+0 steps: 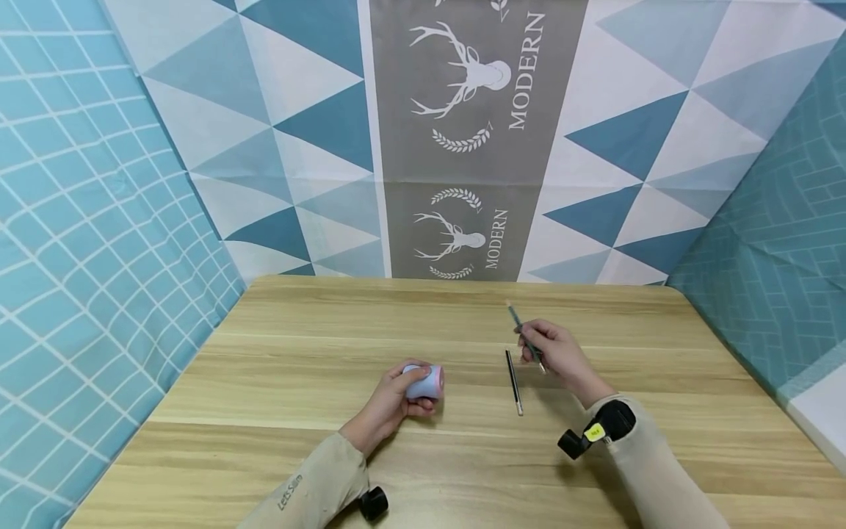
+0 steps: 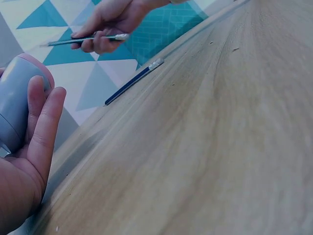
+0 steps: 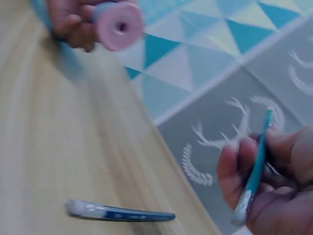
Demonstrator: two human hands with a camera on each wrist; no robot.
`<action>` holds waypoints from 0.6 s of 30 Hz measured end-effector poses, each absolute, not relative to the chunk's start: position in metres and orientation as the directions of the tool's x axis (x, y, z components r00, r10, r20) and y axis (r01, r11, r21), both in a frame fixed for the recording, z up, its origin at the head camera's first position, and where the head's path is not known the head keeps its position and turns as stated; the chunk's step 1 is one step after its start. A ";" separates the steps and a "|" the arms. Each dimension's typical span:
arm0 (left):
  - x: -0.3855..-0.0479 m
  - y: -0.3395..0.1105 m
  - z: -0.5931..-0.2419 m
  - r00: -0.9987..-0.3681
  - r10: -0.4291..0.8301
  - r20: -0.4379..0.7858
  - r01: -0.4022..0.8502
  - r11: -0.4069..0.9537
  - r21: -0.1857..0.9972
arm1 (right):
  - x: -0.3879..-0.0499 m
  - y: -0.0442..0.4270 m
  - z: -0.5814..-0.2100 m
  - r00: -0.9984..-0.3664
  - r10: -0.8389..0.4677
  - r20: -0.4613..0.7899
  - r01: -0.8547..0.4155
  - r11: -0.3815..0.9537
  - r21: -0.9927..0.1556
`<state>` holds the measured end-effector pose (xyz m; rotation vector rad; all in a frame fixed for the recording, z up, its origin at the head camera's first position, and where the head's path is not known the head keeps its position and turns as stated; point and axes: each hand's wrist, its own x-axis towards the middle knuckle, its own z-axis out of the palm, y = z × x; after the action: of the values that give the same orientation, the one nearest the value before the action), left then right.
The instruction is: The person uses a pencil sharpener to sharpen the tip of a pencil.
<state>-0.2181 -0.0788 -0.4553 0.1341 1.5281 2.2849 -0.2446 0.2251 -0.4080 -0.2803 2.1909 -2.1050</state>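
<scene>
Dark pencil (image 1: 513, 382) between left grip (image 1: 395, 397) round cylinder (image 1: 424, 386) and right grip (image 1: 557, 354) round green pencil (image 3: 256, 175)

I am classing this place as a screened tabletop recording booth; I am not managing to tell whether a home, office or lab is surrounding it. I am working at a wood-grain table (image 1: 264, 382). Along its far edge a sheet of blue, white and grey triangles (image 1: 317, 103) is hanging, and its grey central band (image 1: 456, 165) is bearing printed stag heads (image 1: 489, 75) and "MODERN" lettering (image 1: 526, 72). On the left, a turquoise grid-patterned covering (image 1: 86, 184) is showing creases; on the right, a teal herringbone covering (image 1: 780, 220) is enclosing that side. I am wearing small black wrist cameras (image 1: 572, 444).
</scene>
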 end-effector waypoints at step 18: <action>-0.219 -0.078 -0.456 -0.922 0.362 -0.138 -0.264 -0.326 0.908 | -0.263 0.285 -0.437 -0.992 -0.056 -0.115 0.103 0.182 -0.978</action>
<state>-0.2186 -0.0785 -0.4563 0.1258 1.5372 2.2814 -0.2628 0.2854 -0.4374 0.0465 2.3164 -1.9329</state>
